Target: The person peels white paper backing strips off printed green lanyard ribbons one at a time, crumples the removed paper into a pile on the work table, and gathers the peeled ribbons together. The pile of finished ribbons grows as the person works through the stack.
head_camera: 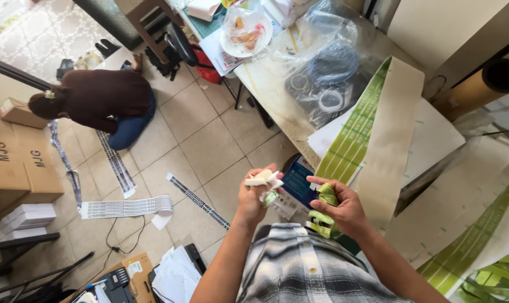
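Left hand (254,193): closed around a crumpled wad of white backing paper (264,179), held at chest height above the tiled floor (209,140). A small green scrap sits just below the fingers; whether it is pinched or merely hanging cannot be determined from this view.

Right hand (341,207): clamped on a bunch of green label strips (324,210), thumb pressing the upper end, with the lower loops trailing past the palm toward the plaid shirt (305,264). The two hands are near each other but apart.

A long sheet of green labels on tan backing (372,134) runs from the surface (271,84) down toward the right hand. A blue box (298,180) sits behind and between the hands.

On the surface: clear plastic bags holding dark coils (327,73), and a plate of food (246,36) under plastic wrap.

On the floor: printed label strips (125,207), cardboard boxes (18,168) at the left edge, and a second person in a dark top (105,95) kneeling, bent toward the boxes.
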The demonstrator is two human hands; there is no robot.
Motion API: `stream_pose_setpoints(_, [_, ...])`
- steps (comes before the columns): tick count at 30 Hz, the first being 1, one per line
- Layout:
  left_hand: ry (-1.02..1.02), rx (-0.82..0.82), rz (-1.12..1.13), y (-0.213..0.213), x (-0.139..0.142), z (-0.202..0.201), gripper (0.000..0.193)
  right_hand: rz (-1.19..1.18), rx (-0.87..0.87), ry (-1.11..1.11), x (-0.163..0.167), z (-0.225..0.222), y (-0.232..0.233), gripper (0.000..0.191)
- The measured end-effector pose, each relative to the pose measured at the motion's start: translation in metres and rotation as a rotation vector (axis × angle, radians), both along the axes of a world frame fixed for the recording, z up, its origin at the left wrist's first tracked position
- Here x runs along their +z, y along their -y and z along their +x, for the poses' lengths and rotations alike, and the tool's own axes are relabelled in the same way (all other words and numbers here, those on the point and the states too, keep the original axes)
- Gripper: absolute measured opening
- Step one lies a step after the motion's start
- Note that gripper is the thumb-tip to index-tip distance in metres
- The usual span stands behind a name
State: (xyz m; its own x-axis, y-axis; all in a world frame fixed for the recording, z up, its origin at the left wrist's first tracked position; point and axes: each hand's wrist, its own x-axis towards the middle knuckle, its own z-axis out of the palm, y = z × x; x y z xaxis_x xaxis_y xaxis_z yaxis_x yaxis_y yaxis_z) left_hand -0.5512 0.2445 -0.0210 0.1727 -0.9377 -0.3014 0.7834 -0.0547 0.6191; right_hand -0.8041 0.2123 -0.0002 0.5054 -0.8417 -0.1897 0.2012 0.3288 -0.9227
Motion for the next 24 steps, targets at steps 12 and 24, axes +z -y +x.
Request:
stream_pose_setpoints(12, [0.115,-0.401,0.036,0.081,-0.051,0.042,0.03,0.035,-0.272,0.037,-0.001,0.024,0.0,0.021])
stream_pose_setpoints(24, [0.848,-1.117,0.031,0.069,-0.123,0.091,0.032,0.192,-1.059,-0.178,0.001,0.084,-0.119,0.016])
